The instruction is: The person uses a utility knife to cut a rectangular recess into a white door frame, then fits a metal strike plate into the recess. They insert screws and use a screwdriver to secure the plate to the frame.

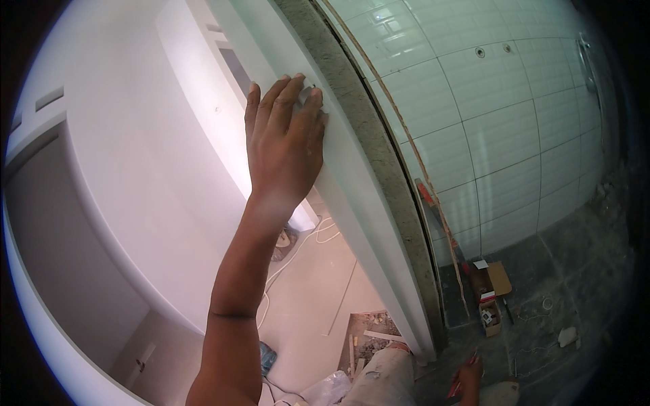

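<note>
The white wall edge (352,196) is a narrow painted strip that runs steeply from the upper middle of the picture down to the floor near the person's knee, so its long axis is close to vertical. Just to the right of it, and touching it along its whole length, runs a rough grey band of bare plaster (386,176), and beyond that the tiled wall (501,135) of white glossy tiles.

The left hand (284,139) lies high on this strip, arm stretched up from the lower edge. It is flat and nearly fully open, fingers together and pointing up along the strip; the fingertips (306,88) seem to press something small and pale against the paint, but I cannot tell what it is.

The right hand (467,375) is far lower, down at the bottom edge beside the knee and well apart from the strip's upper part. It is closed around a thin red tool (459,384), perhaps a pencil or a blade. So the left hand is the one on the surface.

An open cardboard box (489,298) lies on the dark floor (562,271) at the foot of the tiles, and white cables (305,243) trail over the pale floor on the left.
</note>
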`<act>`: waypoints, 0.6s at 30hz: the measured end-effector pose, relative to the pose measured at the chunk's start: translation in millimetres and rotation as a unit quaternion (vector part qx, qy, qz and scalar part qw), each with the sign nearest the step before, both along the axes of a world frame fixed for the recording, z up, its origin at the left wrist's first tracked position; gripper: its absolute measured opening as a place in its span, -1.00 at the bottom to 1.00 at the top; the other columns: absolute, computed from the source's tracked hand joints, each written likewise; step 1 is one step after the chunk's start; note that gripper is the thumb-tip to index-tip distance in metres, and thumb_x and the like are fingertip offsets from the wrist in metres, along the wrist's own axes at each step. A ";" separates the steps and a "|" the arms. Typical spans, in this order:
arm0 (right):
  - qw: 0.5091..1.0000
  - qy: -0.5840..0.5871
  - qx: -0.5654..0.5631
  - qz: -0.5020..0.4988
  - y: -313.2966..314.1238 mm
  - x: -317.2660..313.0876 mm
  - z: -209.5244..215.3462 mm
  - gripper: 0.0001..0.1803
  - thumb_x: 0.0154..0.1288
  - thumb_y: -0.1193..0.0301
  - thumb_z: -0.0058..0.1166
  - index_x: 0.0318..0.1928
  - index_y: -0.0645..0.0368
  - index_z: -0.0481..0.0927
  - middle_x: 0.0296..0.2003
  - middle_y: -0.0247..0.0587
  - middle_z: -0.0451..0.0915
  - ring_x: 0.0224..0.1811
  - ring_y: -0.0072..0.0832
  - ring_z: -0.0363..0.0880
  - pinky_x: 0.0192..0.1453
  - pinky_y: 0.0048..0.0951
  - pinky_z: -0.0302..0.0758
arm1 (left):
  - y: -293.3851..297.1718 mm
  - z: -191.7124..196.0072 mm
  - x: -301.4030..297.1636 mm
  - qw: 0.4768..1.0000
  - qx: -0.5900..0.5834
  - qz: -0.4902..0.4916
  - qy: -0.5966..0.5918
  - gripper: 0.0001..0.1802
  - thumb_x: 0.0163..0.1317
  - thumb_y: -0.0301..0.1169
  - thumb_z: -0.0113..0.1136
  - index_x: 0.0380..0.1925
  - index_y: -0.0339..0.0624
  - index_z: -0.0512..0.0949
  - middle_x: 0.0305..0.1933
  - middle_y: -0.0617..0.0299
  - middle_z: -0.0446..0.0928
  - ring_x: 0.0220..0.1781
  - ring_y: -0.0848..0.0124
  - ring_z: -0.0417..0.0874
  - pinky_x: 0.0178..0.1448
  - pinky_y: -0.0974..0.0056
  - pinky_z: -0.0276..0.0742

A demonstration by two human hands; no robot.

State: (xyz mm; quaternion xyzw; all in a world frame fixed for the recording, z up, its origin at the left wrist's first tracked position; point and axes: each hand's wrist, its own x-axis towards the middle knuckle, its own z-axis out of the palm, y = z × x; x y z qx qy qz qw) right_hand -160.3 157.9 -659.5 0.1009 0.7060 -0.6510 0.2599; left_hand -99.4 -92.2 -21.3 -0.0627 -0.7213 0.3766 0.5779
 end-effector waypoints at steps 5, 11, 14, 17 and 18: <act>0.998 -0.006 -0.047 -0.037 -1.1 3.7 -4.3 -0.63 0.22 0.64 -0.04 0.06 0.26 0.36 -0.41 0.04 0.53 -0.68 -0.18 0.61 -0.71 -0.14 0.54 | 6.9 4.6 -3.3 1.000 -0.009 0.028 0.004 -0.68 0.27 -0.46 0.36 0.03 -0.07 0.70 0.28 0.12 0.60 0.43 0.13 0.50 0.62 -0.17 0.14; 1.000 -0.021 -0.016 -0.014 0.4 1.0 3.8 -0.61 0.20 0.65 -0.06 0.07 0.25 0.36 -0.40 0.01 0.53 -0.70 -0.18 0.58 -0.71 -0.19 0.53 | 12.0 -7.1 0.0 0.994 0.015 0.110 0.001 -0.60 0.37 -0.38 0.26 0.21 -0.07 0.61 0.46 0.10 0.42 0.58 0.08 0.27 0.65 -0.21 -0.01; 0.998 0.030 -0.059 -0.007 1.0 -0.4 -9.0 -0.57 0.21 0.64 -0.09 0.12 0.25 0.37 -0.40 -0.01 0.54 -0.69 -0.20 0.58 -0.68 -0.21 0.53 | 9.4 -17.2 0.6 0.990 0.031 0.139 0.002 -0.50 0.42 -0.33 0.19 0.34 -0.12 0.50 0.55 0.09 0.29 0.66 0.08 0.10 0.66 -0.22 -0.09; 0.999 0.003 -0.033 -0.019 2.2 2.3 -9.8 -0.52 0.23 0.62 -0.08 0.19 0.24 0.39 -0.39 -0.01 0.55 -0.64 -0.19 0.61 -0.62 -0.19 0.56 | 2.4 -23.0 0.7 0.992 0.042 0.119 -0.013 -0.44 0.43 -0.29 0.15 0.39 -0.17 0.41 0.60 0.09 0.20 0.69 0.06 0.01 0.67 -0.21 -0.12; 1.000 0.012 -0.020 -0.009 5.6 -0.8 -25.3 -0.53 0.24 0.61 -0.07 0.20 0.24 0.39 -0.39 -0.01 0.55 -0.63 -0.19 0.62 -0.61 -0.18 0.57 | 4.0 -21.8 -4.0 0.993 0.054 0.102 -0.021 -0.43 0.44 -0.30 0.15 0.42 -0.14 0.39 0.60 0.09 0.20 0.69 0.06 -0.01 0.68 -0.19 -0.13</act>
